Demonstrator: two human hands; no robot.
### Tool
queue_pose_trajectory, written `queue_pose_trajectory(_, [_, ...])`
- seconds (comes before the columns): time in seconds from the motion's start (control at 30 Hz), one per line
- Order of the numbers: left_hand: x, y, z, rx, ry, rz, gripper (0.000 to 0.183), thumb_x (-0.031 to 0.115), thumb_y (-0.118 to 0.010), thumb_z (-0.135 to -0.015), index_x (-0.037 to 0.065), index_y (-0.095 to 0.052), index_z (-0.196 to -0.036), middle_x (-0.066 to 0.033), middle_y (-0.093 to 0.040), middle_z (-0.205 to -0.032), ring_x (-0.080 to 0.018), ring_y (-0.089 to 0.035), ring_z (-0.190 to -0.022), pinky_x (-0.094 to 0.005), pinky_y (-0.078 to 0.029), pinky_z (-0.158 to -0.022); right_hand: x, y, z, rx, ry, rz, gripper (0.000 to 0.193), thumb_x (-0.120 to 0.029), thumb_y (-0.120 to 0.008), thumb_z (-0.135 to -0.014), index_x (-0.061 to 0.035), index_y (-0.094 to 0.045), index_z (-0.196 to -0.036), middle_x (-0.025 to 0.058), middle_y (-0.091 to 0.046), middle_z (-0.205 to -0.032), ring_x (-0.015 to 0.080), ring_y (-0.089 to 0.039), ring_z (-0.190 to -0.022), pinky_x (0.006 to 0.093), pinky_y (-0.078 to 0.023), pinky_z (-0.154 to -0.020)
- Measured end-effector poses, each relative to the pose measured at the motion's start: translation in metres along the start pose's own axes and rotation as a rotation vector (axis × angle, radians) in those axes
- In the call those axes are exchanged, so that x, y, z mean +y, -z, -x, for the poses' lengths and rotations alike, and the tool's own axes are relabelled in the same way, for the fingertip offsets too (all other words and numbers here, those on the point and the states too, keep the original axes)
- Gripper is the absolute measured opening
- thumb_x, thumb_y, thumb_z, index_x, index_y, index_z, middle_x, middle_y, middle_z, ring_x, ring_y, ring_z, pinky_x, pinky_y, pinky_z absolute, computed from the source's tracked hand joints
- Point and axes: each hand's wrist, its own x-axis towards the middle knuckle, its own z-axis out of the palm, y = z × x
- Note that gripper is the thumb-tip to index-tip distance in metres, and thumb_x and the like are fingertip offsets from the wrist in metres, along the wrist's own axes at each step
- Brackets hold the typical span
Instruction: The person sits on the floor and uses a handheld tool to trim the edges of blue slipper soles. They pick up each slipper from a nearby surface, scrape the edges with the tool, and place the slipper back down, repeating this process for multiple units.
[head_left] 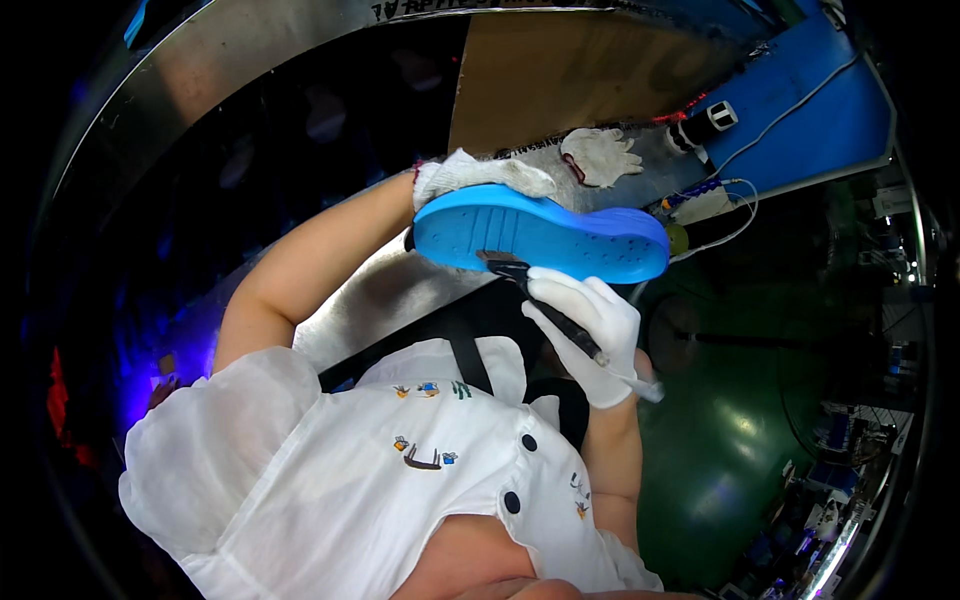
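Blue shoe sole (pixel 545 238) held up above the metal surface (pixel 390 290), left hand (pixel 480 172) in a white glove, fingers clamped along its far edge. Right hand (pixel 590 330), gloved too, fingers closed round a dark brush (pixel 540 300), bristles touching the sole's near side. Spare glove (pixel 600 155) lying near the surface's far edge.

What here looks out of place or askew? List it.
One thing: a loose white glove lies crumpled on the metal bench, worn by nobody. Otherwise nothing stands out: the left hand holds the blue sole, and the right hand puts a dark brush to it.
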Motion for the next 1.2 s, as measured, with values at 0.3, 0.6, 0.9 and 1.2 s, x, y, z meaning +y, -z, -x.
queue_pose_trajectory(0.3, [0.046,-0.011,0.020,0.019,0.051,-0.024,0.049,0.043,-0.059,-0.096,0.013,-0.060,-0.135,-0.0135,-0.060,-0.133,-0.0242,-0.063,-0.116,-0.0344,-0.052,-0.100,0.002,0.007,0.001,-0.020,0.060,0.172,0.030,-0.011,-0.074,-0.072,-0.0143,-0.072,-0.101,0.0036,-0.072,-0.107,0.0208,-0.059,-0.061,0.0315,-0.051,-0.055])
queue_pose_trajectory(0.6, [0.000,0.005,-0.002,0.065,-0.875,-0.324,0.069,0.059,-0.062,-0.086,0.001,-0.063,-0.122,-0.0220,-0.067,-0.111,-0.0270,-0.070,-0.092,-0.0336,-0.059,-0.079,-0.001,0.017,-0.006,0.044,0.036,-0.057,0.027,-0.004,-0.080,-0.069,-0.0065,-0.073,-0.095,0.0085,-0.072,-0.090,0.0216,-0.060,-0.065,0.0310,-0.051,-0.060])
queue_pose_trajectory(0.9, [-0.006,-0.081,0.034,0.288,-0.139,1.103,0.069,0.061,-0.053,-0.094,0.002,-0.053,-0.130,-0.0190,-0.063,-0.118,-0.0297,-0.065,-0.101,-0.0418,-0.057,-0.089,-0.007,-0.040,-0.011,0.327,0.259,0.219,0.036,-0.005,-0.082,-0.069,-0.0075,-0.070,-0.103,0.0106,-0.071,-0.104,0.0260,-0.061,-0.071,0.0344,-0.051,-0.064])
queue_pose_trajectory(1.2, [0.171,-0.017,0.170,-0.058,-0.580,0.737,0.096,0.075,-0.036,-0.092,-0.004,-0.033,-0.147,-0.0341,-0.051,-0.129,-0.0414,-0.063,-0.107,-0.0511,-0.057,-0.085,-0.013,-0.016,0.014,0.573,-0.095,-0.774,0.025,-0.008,-0.066,-0.090,0.0042,-0.055,-0.109,0.0159,-0.064,-0.098,0.0166,-0.060,-0.081,0.0259,-0.050,-0.074])
